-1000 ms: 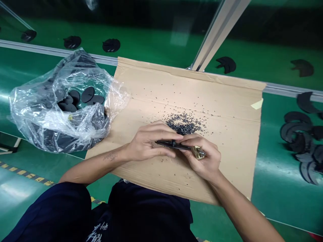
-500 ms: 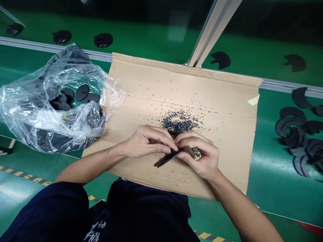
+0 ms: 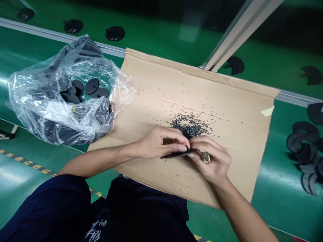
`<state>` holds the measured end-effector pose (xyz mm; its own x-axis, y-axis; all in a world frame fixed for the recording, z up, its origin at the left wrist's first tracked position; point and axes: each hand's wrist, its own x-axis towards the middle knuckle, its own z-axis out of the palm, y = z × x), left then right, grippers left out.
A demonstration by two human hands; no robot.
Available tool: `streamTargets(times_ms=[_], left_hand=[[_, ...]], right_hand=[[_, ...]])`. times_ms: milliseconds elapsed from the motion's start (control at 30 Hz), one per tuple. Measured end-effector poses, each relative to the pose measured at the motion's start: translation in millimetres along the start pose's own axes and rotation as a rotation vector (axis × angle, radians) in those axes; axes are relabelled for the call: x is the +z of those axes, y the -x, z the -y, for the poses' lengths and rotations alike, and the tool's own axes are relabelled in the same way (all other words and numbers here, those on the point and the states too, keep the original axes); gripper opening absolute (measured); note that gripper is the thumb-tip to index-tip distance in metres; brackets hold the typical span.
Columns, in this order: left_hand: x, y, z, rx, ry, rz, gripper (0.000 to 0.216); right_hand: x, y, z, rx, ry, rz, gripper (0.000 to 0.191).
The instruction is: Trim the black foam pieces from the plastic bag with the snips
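Note:
Over the cardboard sheet (image 3: 234,111), my two hands meet at a thin black disc (image 3: 174,155), seen nearly edge-on. My left hand (image 3: 158,143) is closed, with thumb and forefinger pinched at the disc's upper edge. My right hand (image 3: 213,158) is closed around a short object with a yellowish, shiny end (image 3: 205,156); its kind is hidden by the fingers. The right thumb and fingertips also touch the disc's right end. Just beyond the fingers lies a heap of small black scraps (image 3: 190,126), scattered loosely across the cardboard.
To the left, a clear plastic bag (image 3: 93,124) holds several black discs (image 3: 92,86). Curved black pieces (image 3: 302,144) are piled on the green table (image 3: 270,198) at right. A metal post (image 3: 239,37) rises behind the cardboard. Dark glossy panels at the back show reflections.
The view has shifted, so the scene sits further right. The black disc has turned from slanting down-left to nearly level and edge-on. Both hands keep their hold.

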<state>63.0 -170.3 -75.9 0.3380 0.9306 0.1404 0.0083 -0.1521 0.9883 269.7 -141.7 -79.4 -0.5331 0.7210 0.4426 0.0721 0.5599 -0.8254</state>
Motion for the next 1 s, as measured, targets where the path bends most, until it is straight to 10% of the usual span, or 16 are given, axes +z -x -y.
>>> streamTargets(times_ms=[133,367,667,1000], left_hand=[[0,-1,8,-0.149,0.154,-0.044,0.056],[-6,4,9,-0.013,-0.153,-0.208,0.024],[-13,3,4,0.19,-0.366,-0.204,0.019],[-11,5,7,0.262,-0.365,-0.166,0.024]], right_hand=[[4,-6,1,0.094,0.127,-0.087,0.007],[-17,-3,6,0.283,0.439,0.179,0.038],[-35,-5,-7,-0.154,0.832,0.15,0.038],[-24,-1,-9,-0.131,0.545,0.157,0.034]])
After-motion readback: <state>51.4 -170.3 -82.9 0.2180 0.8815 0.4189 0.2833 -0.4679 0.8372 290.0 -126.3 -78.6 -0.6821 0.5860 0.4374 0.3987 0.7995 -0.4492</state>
